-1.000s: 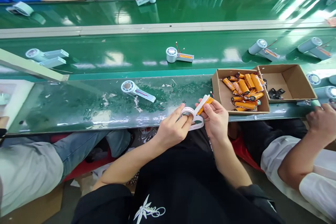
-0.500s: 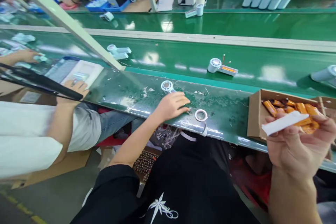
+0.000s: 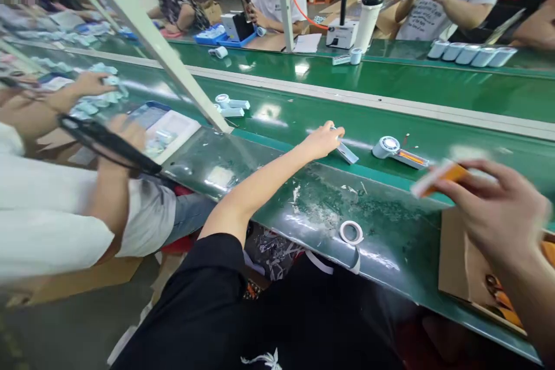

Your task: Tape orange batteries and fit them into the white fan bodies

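Observation:
My left hand [image 3: 324, 141] stretches out over the near edge of the green belt. Its fingers are closed on a light-blue handheld fan [image 3: 347, 154], whose handle sticks out to the right while the head is mostly hidden. Between thumb and fingers of my right hand [image 3: 505, 202] is an orange cylindrical battery [image 3: 453, 173] with a white strip [image 3: 421, 185] along its side, slightly blurred. Just left of that battery, another handheld fan [image 3: 385, 147] lies on the belt, its handle open and an orange piece with thin wires showing.
A roll of white tape [image 3: 351, 233] lies on the worktop [image 3: 303, 231]. The cardboard box [image 3: 453, 260] of orange batteries is below my right forearm. A slanted metal post [image 3: 173, 63] rises at left, beside a co-worker's arm [image 3: 110, 196]. More fans [image 3: 232, 105] lie on the belt.
My left hand has moved forward and right from the worktop to the belt, taking the fan along. My right hand has turned over and shifted toward the belt, exposing the orange battery.

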Motion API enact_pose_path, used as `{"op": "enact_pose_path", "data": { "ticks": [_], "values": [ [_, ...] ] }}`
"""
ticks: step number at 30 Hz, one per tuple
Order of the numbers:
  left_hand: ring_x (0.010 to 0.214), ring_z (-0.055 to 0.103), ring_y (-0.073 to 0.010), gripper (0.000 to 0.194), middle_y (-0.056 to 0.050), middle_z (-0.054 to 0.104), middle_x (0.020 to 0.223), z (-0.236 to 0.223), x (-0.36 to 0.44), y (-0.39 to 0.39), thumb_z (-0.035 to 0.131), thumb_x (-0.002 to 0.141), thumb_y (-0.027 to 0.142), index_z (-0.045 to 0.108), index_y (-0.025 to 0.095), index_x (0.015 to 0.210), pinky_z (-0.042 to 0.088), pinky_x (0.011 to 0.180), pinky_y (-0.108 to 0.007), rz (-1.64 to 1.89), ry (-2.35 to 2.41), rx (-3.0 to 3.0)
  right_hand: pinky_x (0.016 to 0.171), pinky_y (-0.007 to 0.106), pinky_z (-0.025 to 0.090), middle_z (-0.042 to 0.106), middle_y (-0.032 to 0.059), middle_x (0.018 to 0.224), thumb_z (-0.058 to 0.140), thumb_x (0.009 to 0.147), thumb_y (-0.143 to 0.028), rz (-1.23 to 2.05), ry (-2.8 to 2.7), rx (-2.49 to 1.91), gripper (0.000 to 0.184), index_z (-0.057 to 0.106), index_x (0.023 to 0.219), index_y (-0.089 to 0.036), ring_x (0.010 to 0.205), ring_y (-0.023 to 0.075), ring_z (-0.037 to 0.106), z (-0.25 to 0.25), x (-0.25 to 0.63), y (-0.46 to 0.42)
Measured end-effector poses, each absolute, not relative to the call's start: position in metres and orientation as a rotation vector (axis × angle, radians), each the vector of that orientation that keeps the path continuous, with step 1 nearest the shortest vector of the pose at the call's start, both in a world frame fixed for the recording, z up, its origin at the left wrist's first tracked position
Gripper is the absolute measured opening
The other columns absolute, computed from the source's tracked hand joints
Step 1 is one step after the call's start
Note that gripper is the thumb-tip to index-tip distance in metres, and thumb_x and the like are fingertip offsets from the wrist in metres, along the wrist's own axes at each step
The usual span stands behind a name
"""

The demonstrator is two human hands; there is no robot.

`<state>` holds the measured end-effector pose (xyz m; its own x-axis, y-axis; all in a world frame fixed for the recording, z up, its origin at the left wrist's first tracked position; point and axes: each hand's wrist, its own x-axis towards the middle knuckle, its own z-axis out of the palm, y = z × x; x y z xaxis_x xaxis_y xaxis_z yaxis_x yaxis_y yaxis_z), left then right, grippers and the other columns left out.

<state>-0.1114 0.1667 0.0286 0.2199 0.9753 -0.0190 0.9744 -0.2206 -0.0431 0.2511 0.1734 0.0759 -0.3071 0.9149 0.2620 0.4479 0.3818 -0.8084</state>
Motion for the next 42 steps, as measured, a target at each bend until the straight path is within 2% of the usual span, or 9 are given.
{"op": "enact_pose_path", "data": {
  "ticks": [4,11,16,19,23,27,34,39,42],
  "values": [
    [0.125,0.058,-0.0344,0.023,-0.015,0.068,0.132,0.025,-0.114,0.219,0.065,0.081,0.010,0.080,0.017,0.097,0.048,0.109,-0.045,0.069,-2.041,-2.560,0.097,0.056,0.064,0.083,0.0084,0.097,0.091,0.072,-0.056,1.114,-1.872,-0.972,0.058,0.075,0.117,-0.024,0.097,0.0362,0.081,0.071,0.164,0.235],
    [0.103,0.072,-0.0245,0.014,-0.007,0.079,0.110,0.039,-0.110,0.226,0.071,0.085,0.021,0.082,0.022,0.093,0.050,0.095,-0.032,0.048,-2.132,-2.635,0.091,0.043,0.061,0.084,0.0094,0.101,0.073,0.088,-0.047,0.710,-2.378,-0.916,0.042,0.075,0.123,-0.024,0.101,0.0322,0.080,0.030,0.103,0.280],
    [0.108,0.073,-0.0200,0.012,-0.004,0.080,0.117,0.046,-0.110,0.233,0.068,0.096,0.027,0.078,0.025,0.103,0.049,0.084,-0.030,-0.020,-2.254,-2.652,0.061,0.050,0.051,0.081,0.0190,0.091,0.044,0.096,-0.073,0.391,-2.601,-0.845,0.060,0.075,0.123,-0.029,0.071,0.0402,0.074,0.003,0.106,0.291],
    [0.106,0.073,-0.0201,0.018,-0.007,0.079,0.118,0.036,-0.111,0.242,0.056,0.105,0.026,0.073,0.024,0.109,0.047,0.082,-0.032,-0.092,-2.330,-2.604,0.058,0.053,0.046,0.078,0.0224,0.089,0.029,0.094,-0.077,0.202,-2.713,-0.756,0.068,0.074,0.120,-0.033,0.067,0.0443,0.071,-0.011,0.106,0.300],
    [0.110,0.073,-0.0265,0.028,-0.014,0.075,0.127,0.022,-0.103,0.247,0.047,0.108,0.032,0.068,0.025,0.125,0.049,0.082,-0.037,-0.200,-2.400,-2.524,0.055,0.053,0.045,0.070,0.0229,0.068,0.034,0.091,-0.073,0.181,-2.873,-0.897,0.066,0.074,0.122,-0.030,0.060,0.0460,0.068,-0.016,0.102,0.309],
    [0.110,0.073,-0.0290,0.035,-0.016,0.074,0.131,0.019,-0.098,0.246,0.045,0.106,0.032,0.065,0.025,0.133,0.052,0.083,-0.039,-0.265,-2.455,-2.482,0.051,0.045,0.043,0.068,0.0144,0.061,0.046,0.095,-0.067,0.131,-2.957,-0.864,0.056,0.076,0.128,-0.034,0.048,0.0364,0.064,-0.014,0.091,0.312],
    [0.109,0.073,-0.0248,0.034,-0.011,0.076,0.128,0.025,-0.092,0.245,0.044,0.109,0.036,0.066,0.024,0.132,0.053,0.086,-0.035,-0.328,-2.485,-2.479,0.086,0.049,0.056,0.077,0.0206,0.123,0.037,0.108,-0.044,0.071,-3.319,-0.837,0.049,0.073,0.132,-0.021,0.108,0.0401,0.075,0.010,0.068,0.298],
    [0.134,0.060,-0.0189,0.046,-0.005,0.064,0.151,0.043,-0.141,0.204,0.051,0.109,0.049,0.055,0.027,0.149,0.047,0.108,-0.029,-0.452,-2.512,-2.249,0.080,0.044,0.054,0.079,0.0153,0.120,0.037,0.109,-0.043,-0.017,-3.329,-0.879,0.046,0.070,0.135,-0.027,0.103,0.0381,0.076,0.012,0.094,0.308],
    [0.148,0.045,-0.0320,0.048,-0.020,0.053,0.159,0.052,-0.217,0.150,0.043,0.110,0.036,0.050,0.013,0.151,0.037,0.122,-0.047,-0.390,-2.696,-1.746,0.075,0.042,0.053,0.080,0.0133,0.118,0.037,0.109,-0.044,-0.061,-3.250,-0.966,0.046,0.069,0.136,-0.027,0.099,0.0375,0.077,0.008,0.111,0.312]
  ]
}}
